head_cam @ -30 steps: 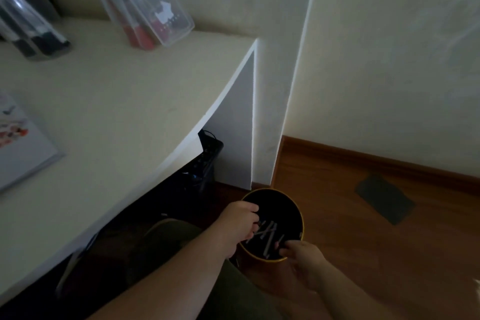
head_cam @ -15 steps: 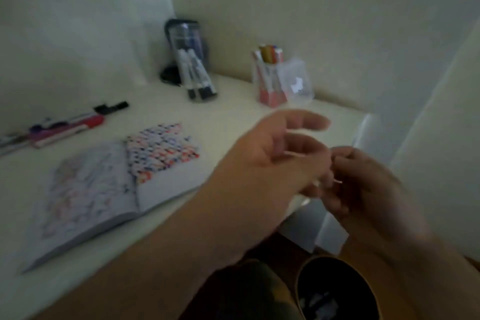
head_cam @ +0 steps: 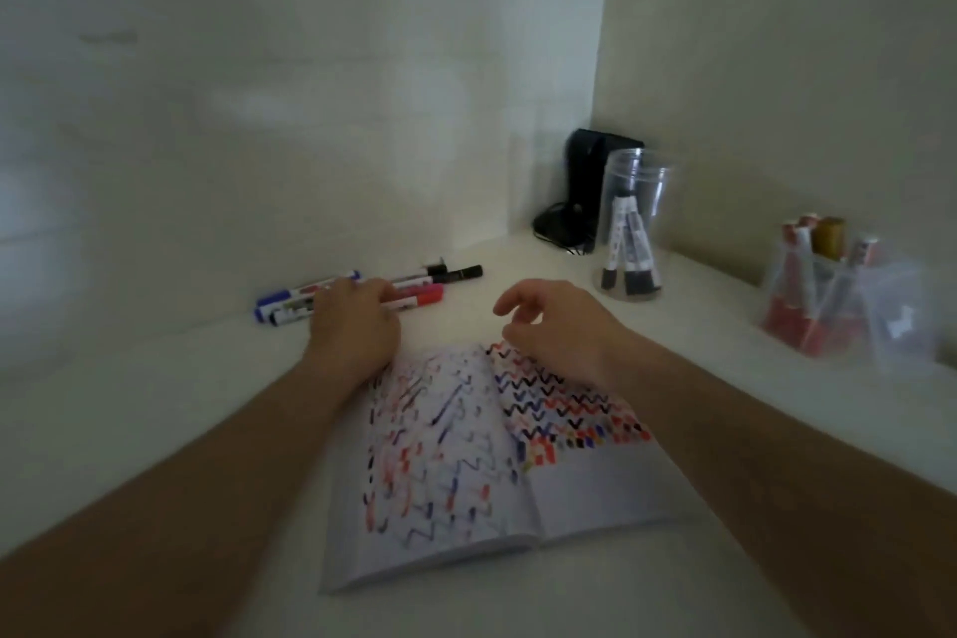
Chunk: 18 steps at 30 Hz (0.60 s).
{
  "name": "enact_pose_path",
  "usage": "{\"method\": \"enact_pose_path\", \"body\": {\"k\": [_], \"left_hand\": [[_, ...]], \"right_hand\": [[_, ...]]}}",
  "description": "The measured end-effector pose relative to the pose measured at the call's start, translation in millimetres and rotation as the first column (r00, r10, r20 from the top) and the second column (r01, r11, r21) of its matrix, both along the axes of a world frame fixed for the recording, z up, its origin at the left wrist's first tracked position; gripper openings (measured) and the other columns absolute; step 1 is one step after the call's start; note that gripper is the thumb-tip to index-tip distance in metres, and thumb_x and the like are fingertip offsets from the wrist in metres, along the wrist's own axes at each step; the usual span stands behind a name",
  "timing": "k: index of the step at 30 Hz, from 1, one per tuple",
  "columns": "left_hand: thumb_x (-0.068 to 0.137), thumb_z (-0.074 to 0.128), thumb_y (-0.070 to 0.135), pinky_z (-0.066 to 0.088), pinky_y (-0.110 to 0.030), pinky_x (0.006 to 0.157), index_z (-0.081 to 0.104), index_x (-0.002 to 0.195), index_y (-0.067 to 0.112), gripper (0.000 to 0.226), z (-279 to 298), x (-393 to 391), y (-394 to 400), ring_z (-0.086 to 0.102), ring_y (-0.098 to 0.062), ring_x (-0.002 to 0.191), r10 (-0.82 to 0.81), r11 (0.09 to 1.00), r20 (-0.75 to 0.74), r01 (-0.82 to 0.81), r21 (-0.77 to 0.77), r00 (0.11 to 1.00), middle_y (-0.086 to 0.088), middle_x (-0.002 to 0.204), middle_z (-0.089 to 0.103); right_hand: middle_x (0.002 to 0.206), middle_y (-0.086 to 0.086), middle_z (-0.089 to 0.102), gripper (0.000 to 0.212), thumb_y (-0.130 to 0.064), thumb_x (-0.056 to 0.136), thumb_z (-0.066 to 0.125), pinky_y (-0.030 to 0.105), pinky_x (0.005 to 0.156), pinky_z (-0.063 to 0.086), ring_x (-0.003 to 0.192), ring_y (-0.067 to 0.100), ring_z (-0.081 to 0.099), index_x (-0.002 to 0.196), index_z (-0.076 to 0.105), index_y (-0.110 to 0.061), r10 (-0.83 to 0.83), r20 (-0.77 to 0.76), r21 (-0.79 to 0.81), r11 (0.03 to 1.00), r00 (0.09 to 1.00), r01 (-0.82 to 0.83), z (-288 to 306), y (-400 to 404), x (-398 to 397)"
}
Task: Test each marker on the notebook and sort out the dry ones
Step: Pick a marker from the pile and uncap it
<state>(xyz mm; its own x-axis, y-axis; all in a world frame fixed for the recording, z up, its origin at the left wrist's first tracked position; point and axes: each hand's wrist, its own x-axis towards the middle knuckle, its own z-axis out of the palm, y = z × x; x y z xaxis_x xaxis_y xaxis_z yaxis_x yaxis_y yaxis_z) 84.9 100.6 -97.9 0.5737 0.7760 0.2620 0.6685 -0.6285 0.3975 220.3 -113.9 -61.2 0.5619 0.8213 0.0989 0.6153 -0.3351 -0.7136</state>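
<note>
Dim white desk (head_cam: 155, 430) meets pale corner walls (head_cam: 310, 67).

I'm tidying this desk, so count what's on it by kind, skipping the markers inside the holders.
Notebook: 1
Clear holders: 2
Black gadget: 1
Loose markers: at least 4; the left hand covers part of them
Total: at least 8

Both hands up from the bin on the floor, now over the table. Left hand (head_cam: 352, 321) has reached onto the loose markers (head_cam: 362, 290) by the wall; right hand (head_cam: 559, 326) hovers, fingers loosely curled, above the open notebook (head_cam: 518, 456).
</note>
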Motion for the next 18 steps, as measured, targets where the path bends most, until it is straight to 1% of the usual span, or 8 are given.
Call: {"method": "enact_pose_path", "body": {"k": [1, 3, 5, 7, 11, 14, 16, 18], "left_hand": [[0.088, 0.059, 0.026, 0.044, -0.042, 0.101, 0.071, 0.121, 0.026, 0.034, -5.9, -1.1, 3.3, 0.055, -0.035, 0.112, 0.019, 0.998, 0.016, -0.019, 0.058, 1.0, -0.016, 0.12, 0.062], [0.091, 0.06, 0.032, 0.038, -0.042, 0.099, 0.069, 0.121, 0.024, 0.031, -8.5, 0.7, 3.6, 0.048, -0.036, 0.112, 0.015, 0.99, 0.054, -0.023, 0.141, 0.998, -0.014, 0.12, 0.056], [0.092, 0.058, 0.038, 0.036, -0.043, 0.098, 0.069, 0.119, 0.023, 0.033, -6.5, 3.3, 1.6, 0.045, -0.036, 0.11, 0.018, 0.98, -0.04, -0.01, 0.198, 0.999, -0.013, 0.119, 0.052], [0.092, 0.054, 0.045, 0.036, -0.044, 0.101, 0.066, 0.122, 0.025, 0.038, -4.1, 4.4, 3.0, 0.043, -0.036, 0.114, 0.031, 0.983, -0.133, -0.006, 0.186, 0.991, -0.013, 0.123, 0.05], [0.093, 0.052, 0.054, 0.035, -0.046, 0.104, 0.064, 0.117, 0.034, 0.033, -3.5, 2.9, 6.8, 0.04, -0.031, 0.12, 0.0, 0.984, -0.187, 0.033, 0.176, 0.982, -0.004, 0.124, 0.052], [0.098, 0.047, 0.054, 0.036, -0.05, 0.106, 0.062, 0.118, 0.035, 0.032, -3.0, 4.2, 6.8, 0.043, -0.032, 0.125, -0.042, 0.993, -0.254, 0.069, 0.096, 0.966, -0.001, 0.131, 0.057], [0.101, 0.047, 0.051, 0.037, -0.05, 0.104, 0.063, 0.118, 0.033, 0.03, -3.6, 4.2, 5.4, 0.045, -0.031, 0.122, -0.047, 0.983, -0.269, 0.093, 0.16, 0.962, -0.002, 0.128, 0.058], [0.103, 0.045, 0.049, 0.039, -0.048, 0.098, 0.063, 0.114, 0.032, 0.027, 2.3, 3.4, -3.5, 0.051, -0.029, 0.113, -0.069, 0.951, -0.2, 0.125, 0.281, 0.977, -0.001, 0.117, 0.062]], "right_hand": [[0.103, -0.013, 0.067, 0.019, -0.027, 0.095, 0.066, 0.016, 0.07, 0.042, 0.091, 0.002, 0.062, 0.111, 0.068, -0.037, -0.004, 0.015, -0.016, 1.0, 1.0, 0.004, -7.0, 6.1, 3.5], [0.098, -0.013, 0.068, 0.018, -0.026, 0.094, 0.067, 0.017, 0.07, 0.042, 0.089, 0.004, 0.064, 0.107, 0.069, -0.038, -0.037, 0.013, 0.005, 0.999, 0.999, 0.037, -20.8, 11.2, 9.5], [0.091, -0.011, 0.071, 0.015, -0.026, 0.093, 0.069, 0.021, 0.072, 0.045, 0.083, 0.004, 0.065, 0.1, 0.071, -0.039, -0.084, -0.018, 0.089, 0.992, 0.996, 0.085, -30.1, 10.3, 13.9], [0.086, -0.01, 0.072, 0.013, -0.025, 0.093, 0.069, 0.022, 0.072, 0.046, 0.076, 0.003, 0.065, 0.096, 0.072, -0.038, -0.089, -0.054, 0.157, 0.983, 0.995, 0.097, -32.4, 6.8, 15.7], [0.081, -0.012, 0.071, 0.016, -0.022, 0.093, 0.069, 0.017, 0.068, 0.045, 0.072, 0.001, 0.063, 0.093, 0.073, -0.037, -0.033, -0.04, 0.155, 0.987, 0.999, 0.039, -31.0, 3.7, 15.5], [0.081, -0.018, 0.07, 0.016, -0.022, 0.094, 0.069, 0.016, 0.068, 0.046, 0.071, 0.001, 0.063, 0.093, 0.073, -0.037, -0.014, -0.023, 0.153, 0.988, 1.0, 0.017, -31.7, 4.3, 17.0], [0.083, -0.018, 0.07, 0.017, -0.022, 0.094, 0.068, 0.017, 0.069, 0.046, 0.072, 0.002, 0.063, 0.094, 0.072, -0.039, -0.011, 0.0, 0.154, 0.988, 1.0, 0.011, -33.0, 4.7, 17.5], [0.083, -0.015, 0.069, 0.021, -0.021, 0.095, 0.069, 0.019, 0.07, 0.047, 0.071, 0.003, 0.062, 0.1, 0.07, -0.042, -0.011, 0.027, 0.202, 0.979, 1.0, 0.005, -33.3, 4.1, 15.8]]}}
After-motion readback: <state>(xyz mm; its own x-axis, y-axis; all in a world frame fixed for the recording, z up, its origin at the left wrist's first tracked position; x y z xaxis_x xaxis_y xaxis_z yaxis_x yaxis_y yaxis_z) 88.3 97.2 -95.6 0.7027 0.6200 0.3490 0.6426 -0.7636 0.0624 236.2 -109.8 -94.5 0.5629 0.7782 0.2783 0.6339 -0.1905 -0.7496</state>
